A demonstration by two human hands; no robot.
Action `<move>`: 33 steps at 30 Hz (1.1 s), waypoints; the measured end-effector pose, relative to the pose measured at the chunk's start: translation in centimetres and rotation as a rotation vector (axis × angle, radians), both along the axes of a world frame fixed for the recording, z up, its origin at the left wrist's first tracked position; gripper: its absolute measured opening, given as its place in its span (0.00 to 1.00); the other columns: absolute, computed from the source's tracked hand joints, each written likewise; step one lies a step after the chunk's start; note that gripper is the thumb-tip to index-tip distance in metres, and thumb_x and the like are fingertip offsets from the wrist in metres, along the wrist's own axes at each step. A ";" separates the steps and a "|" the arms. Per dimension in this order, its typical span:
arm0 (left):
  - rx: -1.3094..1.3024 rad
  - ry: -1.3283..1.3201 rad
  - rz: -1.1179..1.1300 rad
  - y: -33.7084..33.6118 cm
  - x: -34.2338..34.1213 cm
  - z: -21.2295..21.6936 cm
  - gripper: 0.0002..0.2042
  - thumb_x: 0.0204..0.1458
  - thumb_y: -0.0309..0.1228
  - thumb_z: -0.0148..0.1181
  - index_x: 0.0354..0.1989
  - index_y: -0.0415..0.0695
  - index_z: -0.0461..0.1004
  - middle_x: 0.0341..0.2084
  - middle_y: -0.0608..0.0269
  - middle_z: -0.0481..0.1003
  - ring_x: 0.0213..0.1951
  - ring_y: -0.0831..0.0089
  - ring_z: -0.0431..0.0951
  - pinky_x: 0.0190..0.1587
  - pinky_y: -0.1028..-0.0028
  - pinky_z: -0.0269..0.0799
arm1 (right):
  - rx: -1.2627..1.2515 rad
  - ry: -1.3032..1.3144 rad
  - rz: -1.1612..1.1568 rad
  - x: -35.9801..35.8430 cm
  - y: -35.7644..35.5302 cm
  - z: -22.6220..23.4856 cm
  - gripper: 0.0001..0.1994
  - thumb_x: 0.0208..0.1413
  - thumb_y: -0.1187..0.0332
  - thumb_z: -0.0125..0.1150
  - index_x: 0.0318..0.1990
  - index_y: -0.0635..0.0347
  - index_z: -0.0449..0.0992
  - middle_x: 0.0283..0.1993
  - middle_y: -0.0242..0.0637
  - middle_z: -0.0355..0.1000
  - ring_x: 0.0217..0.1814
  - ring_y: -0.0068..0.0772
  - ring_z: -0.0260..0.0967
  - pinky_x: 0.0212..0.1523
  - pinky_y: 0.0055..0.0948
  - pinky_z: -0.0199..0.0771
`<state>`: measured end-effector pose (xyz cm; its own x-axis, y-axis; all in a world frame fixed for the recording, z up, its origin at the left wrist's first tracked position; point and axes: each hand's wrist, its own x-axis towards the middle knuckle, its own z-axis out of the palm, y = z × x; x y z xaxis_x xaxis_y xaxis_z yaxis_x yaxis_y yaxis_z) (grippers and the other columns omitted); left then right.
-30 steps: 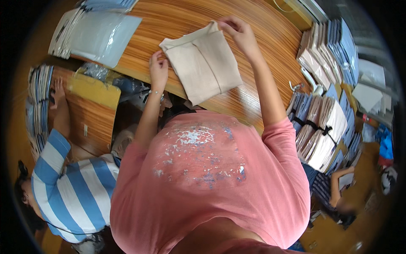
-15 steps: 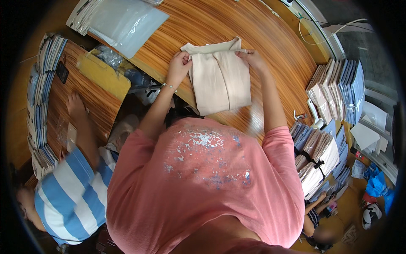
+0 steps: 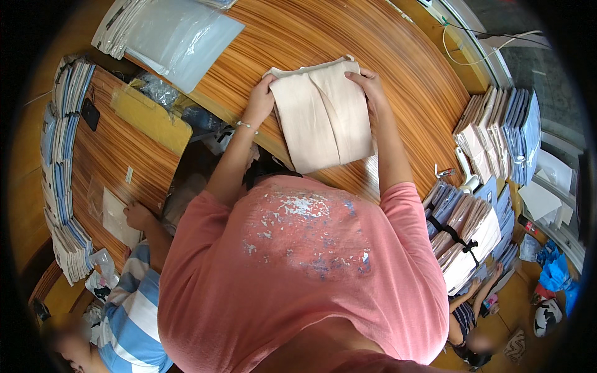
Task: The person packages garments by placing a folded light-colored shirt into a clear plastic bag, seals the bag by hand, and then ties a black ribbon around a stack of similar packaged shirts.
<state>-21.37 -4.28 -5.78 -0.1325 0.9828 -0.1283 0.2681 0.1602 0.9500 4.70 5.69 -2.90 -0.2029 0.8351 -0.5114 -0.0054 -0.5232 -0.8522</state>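
bare tabletop (image 3: 398, 68) ahead, bag stack (image 3: 168, 31) far-left

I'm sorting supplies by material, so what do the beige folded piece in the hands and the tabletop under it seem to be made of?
The beige folded piece looks like soft matte fabric: it creases and drapes over the edge. The tabletop looks like wood or wood-look laminate, with striped orange-brown grain and a slight sheen; which one, I cannot tell.
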 end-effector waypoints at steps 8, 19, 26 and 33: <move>0.056 0.221 0.107 1.0 -0.6 -2.2 0.10 0.53 0.27 0.51 0.40 0.35 0.66 0.29 0.50 0.74 0.35 0.67 0.76 0.40 0.69 0.68 | 0.064 0.112 -0.032 0.3 0.4 -1.0 0.19 0.42 0.77 0.64 0.46 0.65 0.75 0.38 0.40 0.75 0.35 0.28 0.73 0.38 0.26 0.75; -0.055 -0.130 0.187 -0.1 -0.9 0.2 0.09 0.54 0.28 0.51 0.39 0.35 0.66 0.23 0.56 0.74 0.23 0.75 0.76 0.17 0.77 0.71 | 0.168 0.079 -0.062 -0.4 0.4 -2.3 0.23 0.40 0.81 0.62 0.49 0.65 0.73 0.41 0.38 0.73 0.37 0.26 0.71 0.39 0.24 0.73; -0.273 0.040 0.249 1.1 -1.6 1.5 0.08 0.55 0.30 0.50 0.30 0.37 0.67 0.19 0.52 0.73 0.20 0.63 0.76 0.19 0.70 0.72 | 0.306 -0.137 -0.008 -0.3 1.0 -3.4 0.23 0.39 0.79 0.64 0.48 0.65 0.73 0.38 0.37 0.74 0.33 0.26 0.71 0.36 0.22 0.72; 0.756 0.494 -0.742 -2.6 8.4 5.7 0.13 0.44 0.36 0.60 0.37 0.46 0.72 0.34 0.64 0.74 0.45 0.66 0.70 0.49 0.64 0.60 | 0.528 -0.453 0.013 -1.5 0.1 -3.5 0.24 0.40 0.70 0.62 0.50 0.60 0.73 0.41 0.44 0.75 0.40 0.37 0.73 0.42 0.30 0.72</move>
